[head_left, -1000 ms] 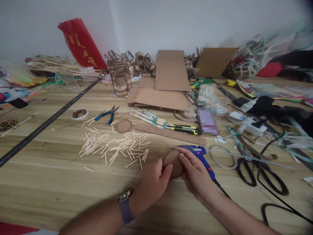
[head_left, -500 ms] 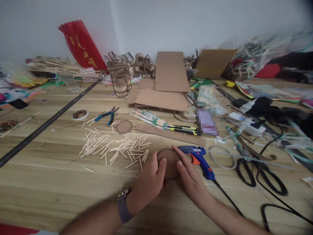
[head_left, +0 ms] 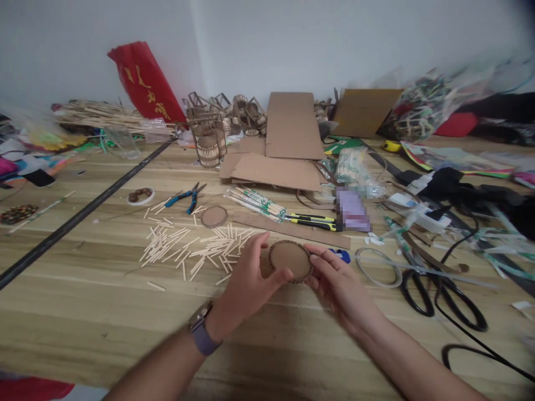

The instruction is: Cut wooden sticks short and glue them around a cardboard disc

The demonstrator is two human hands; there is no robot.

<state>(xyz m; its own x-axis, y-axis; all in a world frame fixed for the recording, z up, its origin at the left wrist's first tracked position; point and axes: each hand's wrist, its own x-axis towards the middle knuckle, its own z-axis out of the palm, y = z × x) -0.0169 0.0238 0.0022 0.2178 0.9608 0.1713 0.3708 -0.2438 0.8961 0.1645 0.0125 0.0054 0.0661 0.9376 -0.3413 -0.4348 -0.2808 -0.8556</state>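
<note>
A round cardboard disc [head_left: 290,259] with a corrugated rim is held above the table, its flat face tilted up. My right hand [head_left: 334,273] pinches its right edge between thumb and fingers. On the other side, my left hand [head_left: 251,273] is open, with thumb and fingers spread apart around the disc's left side; the thumb tip lies at the lower edge, and whether it touches is hard to tell. Behind my right hand, the blue glue gun [head_left: 340,255] is mostly hidden. Short wooden sticks [head_left: 209,245] lie loose left of the disc.
A second cardboard disc [head_left: 214,216], blue-handled pliers [head_left: 186,199], a cardboard strip [head_left: 292,229] and yellow-black utility knives [head_left: 313,221] lie beyond my hands. Large scissors [head_left: 443,298] and a coiled ring [head_left: 379,267] are to the right. Small stick baskets [head_left: 209,147] and cardboard sheets [head_left: 276,170] stand behind.
My left hand has loosened from the disc and spread its fingers, shifting slightly left. My right hand now pinches the disc's right edge, lifted and tilted, and covers more of the glue gun.
</note>
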